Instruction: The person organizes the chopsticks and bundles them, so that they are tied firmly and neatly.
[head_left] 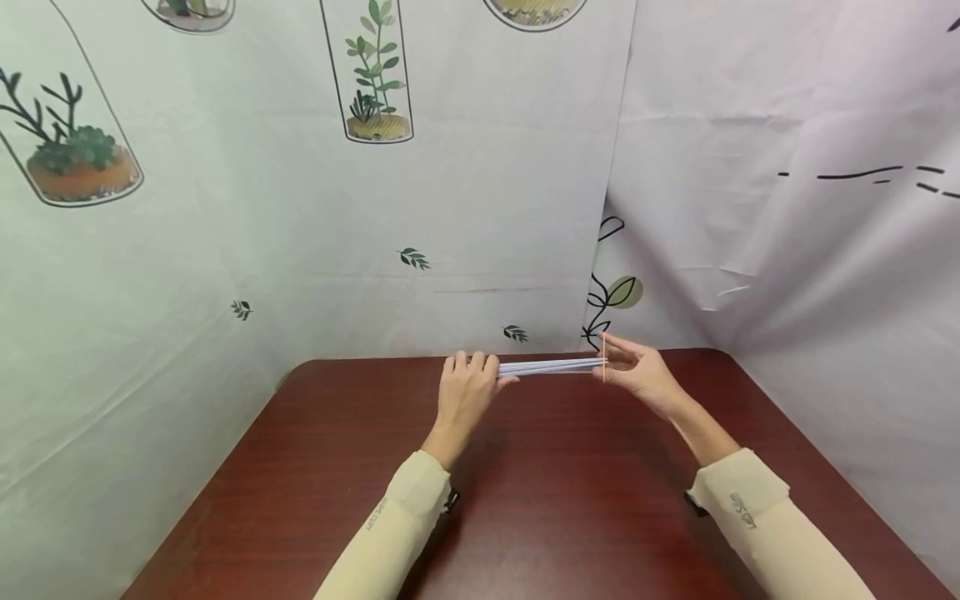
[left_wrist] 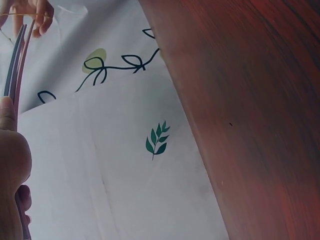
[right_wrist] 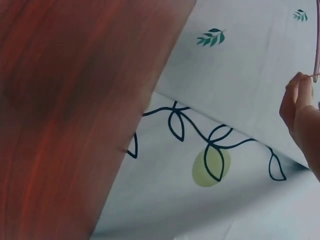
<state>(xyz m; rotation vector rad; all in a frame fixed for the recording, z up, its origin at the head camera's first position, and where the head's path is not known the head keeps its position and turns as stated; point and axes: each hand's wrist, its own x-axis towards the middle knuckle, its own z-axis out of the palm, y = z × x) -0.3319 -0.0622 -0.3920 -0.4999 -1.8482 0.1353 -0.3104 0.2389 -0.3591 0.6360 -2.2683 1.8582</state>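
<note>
My left hand [head_left: 467,387] grips a bundle of long thin sticks [head_left: 551,366], pale blue in the head view, held nearly level above the table's far edge. In the left wrist view the sticks [left_wrist: 19,65] look darker and partly reddish, rising past the left thumb. At the bundle's right end, my right hand [head_left: 640,372] holds a thin orange rubber band [head_left: 603,354] stretched upright between its spread fingers and thumb. The sticks' tips reach the band; whether they pass through it I cannot tell. The right wrist view catches the right hand [right_wrist: 303,107] only at its edge.
A dark red wooden table [head_left: 525,492] lies below both hands. Behind it hangs a pale cloth [head_left: 480,208] printed with plants and leaves, which also closes off the left and right sides.
</note>
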